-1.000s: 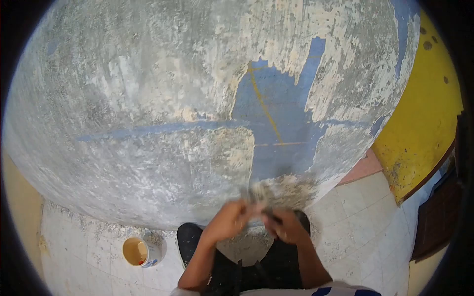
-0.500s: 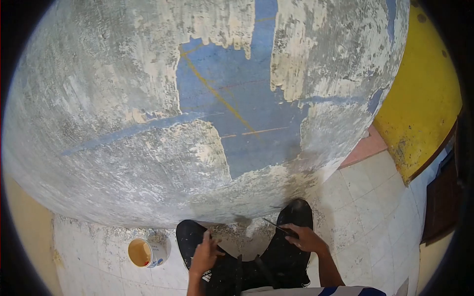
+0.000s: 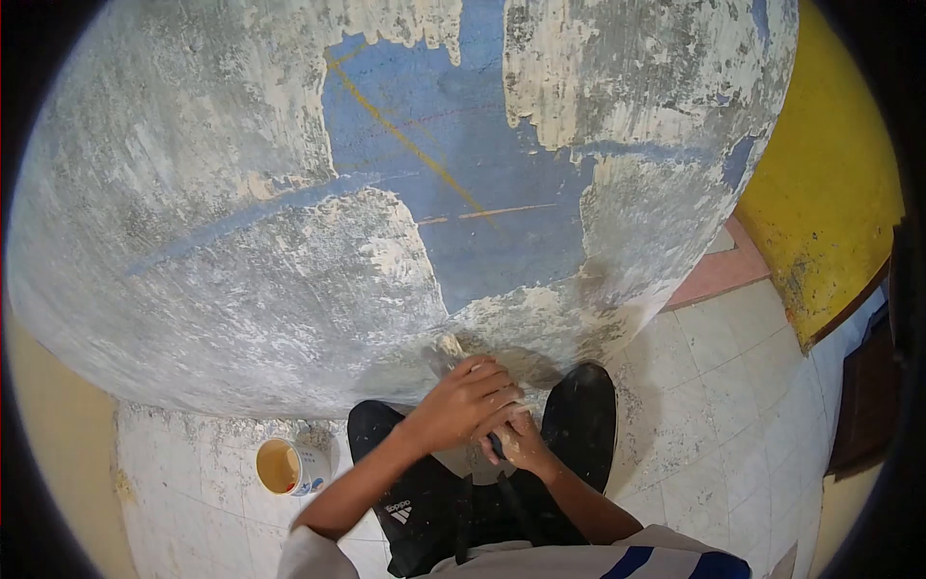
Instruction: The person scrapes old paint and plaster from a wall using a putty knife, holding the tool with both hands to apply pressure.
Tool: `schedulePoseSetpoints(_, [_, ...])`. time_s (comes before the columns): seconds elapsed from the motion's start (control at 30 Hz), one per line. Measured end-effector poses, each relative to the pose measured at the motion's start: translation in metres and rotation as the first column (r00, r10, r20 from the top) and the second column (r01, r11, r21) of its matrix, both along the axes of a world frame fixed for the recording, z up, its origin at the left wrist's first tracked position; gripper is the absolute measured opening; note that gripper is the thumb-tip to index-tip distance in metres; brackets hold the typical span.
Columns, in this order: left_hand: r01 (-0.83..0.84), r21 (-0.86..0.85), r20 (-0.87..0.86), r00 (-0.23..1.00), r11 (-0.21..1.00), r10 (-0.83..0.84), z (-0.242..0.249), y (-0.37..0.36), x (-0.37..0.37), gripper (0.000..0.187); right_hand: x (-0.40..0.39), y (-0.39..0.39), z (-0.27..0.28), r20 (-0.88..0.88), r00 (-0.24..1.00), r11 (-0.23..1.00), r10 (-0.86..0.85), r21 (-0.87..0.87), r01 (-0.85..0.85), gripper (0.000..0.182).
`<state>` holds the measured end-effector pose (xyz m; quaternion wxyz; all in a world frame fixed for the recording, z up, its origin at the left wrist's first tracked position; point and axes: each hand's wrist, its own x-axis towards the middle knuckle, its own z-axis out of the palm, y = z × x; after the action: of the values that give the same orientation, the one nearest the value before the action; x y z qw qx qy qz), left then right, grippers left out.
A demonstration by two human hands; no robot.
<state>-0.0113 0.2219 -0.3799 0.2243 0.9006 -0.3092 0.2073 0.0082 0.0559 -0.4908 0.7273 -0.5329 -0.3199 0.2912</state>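
Both hands are together on a scraper [image 3: 495, 445], low in front of the scraped wall [image 3: 241, 318]. My right hand [image 3: 524, 446] is closed round its dark handle, part of which shows between the fingers. My left hand [image 3: 467, 400] is wrapped over the front of the tool, overlapping the right hand's fingers. Most of the tool is hidden by the hands, and its front end is blurred near the wall's foot. A bare blue patch [image 3: 502, 241] spreads above the hands, with ragged cream and grey coating around it.
A white bucket [image 3: 313, 470] with a tan inside stands on the tiled floor [image 3: 203, 511] at the left. Scraped flakes lie along the wall's foot. My black-trousered knees flank the hands. On the right are a yellow panel [image 3: 830, 174] and a pink-edged step [image 3: 719, 268].
My left hand has moved up and right from the left knee onto the scraper. My right hand has shifted left with the scraper toward the wall. The view has tilted slightly downward.
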Motion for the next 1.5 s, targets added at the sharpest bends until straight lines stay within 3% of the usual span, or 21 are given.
schedulePoseSetpoints(0.1, [-0.038, 0.287, -0.058, 0.997, 0.957, 0.057, 0.007, 0.014, 0.023, 0.031, -0.003, 0.019, 0.026, -0.242, 0.969, 0.993, -0.049, 0.092, 0.073, 0.018])
schedulePoseSetpoints(0.2, [0.039, 0.424, -0.091, 0.996, 0.905, 0.000, 0.007, 0.022, 0.031, 0.037, -0.009, 0.028, 0.021, -0.248, 0.965, 0.991, -0.087, 0.077, 0.109, 0.024])
schedulePoseSetpoints(0.3, [0.047, 0.423, -0.102, 0.995, 0.905, -0.003, 0.011, 0.025, 0.032, 0.043, -0.005, 0.035, 0.014, -0.204, 0.975, 0.991, -0.092, 0.073, 0.109, 0.024])
schedulePoseSetpoints(0.4, [0.008, 0.396, -0.006, 1.000, 0.918, -0.006, 0.007, 0.030, 0.035, 0.047, -0.007, 0.043, 0.005, -0.186, 0.975, 0.988, -0.125, 0.067, 0.139, 0.024])
schedulePoseSetpoints(0.5, [0.032, 0.468, -0.034, 0.999, 0.883, -0.018, 0.008, 0.035, 0.038, 0.048, -0.005, 0.050, 0.000, -0.179, 0.976, 0.986, -0.126, 0.089, 0.144, 0.024])
schedulePoseSetpoints(0.7, [0.102, 0.443, 0.062, 0.988, 0.891, -0.143, 0.001, 0.045, 0.045, 0.049, -0.008, 0.060, 0.000, -0.158, 0.976, 0.978, -0.147, 0.123, 0.168, 0.024])
schedulePoseSetpoints(0.93, [0.082, 0.488, 0.002, 0.995, 0.869, -0.095, 0.006, 0.045, 0.045, 0.048, -0.008, 0.061, 0.010, -0.248, 0.957, 0.976, -0.149, 0.119, 0.183, 0.029])
schedulePoseSetpoints(1.07, [0.070, 0.476, 0.041, 0.994, 0.876, -0.101, 0.006, 0.046, 0.048, 0.044, -0.004, 0.061, 0.004, -0.148, 0.974, 0.976, -0.171, 0.109, 0.188, 0.028])
schedulePoseSetpoints(1.3, [0.022, 0.399, 0.025, 0.999, 0.917, -0.035, 0.007, 0.037, 0.045, 0.040, -0.001, 0.052, 0.007, -0.110, 0.975, 0.979, -0.193, 0.045, 0.199, 0.027])
schedulePoseSetpoints(1.4, [0.060, 0.464, 0.008, 0.997, 0.884, -0.071, -0.006, 0.040, 0.045, 0.039, -0.006, 0.052, -0.007, -0.121, 0.973, 0.978, -0.197, 0.047, 0.204, 0.027])
schedulePoseSetpoints(1.5, [0.019, 0.433, 0.081, 0.995, 0.901, -0.060, -0.010, 0.042, 0.042, 0.039, -0.003, 0.059, -0.012, -0.083, 0.977, 0.975, -0.197, 0.088, 0.204, 0.028])
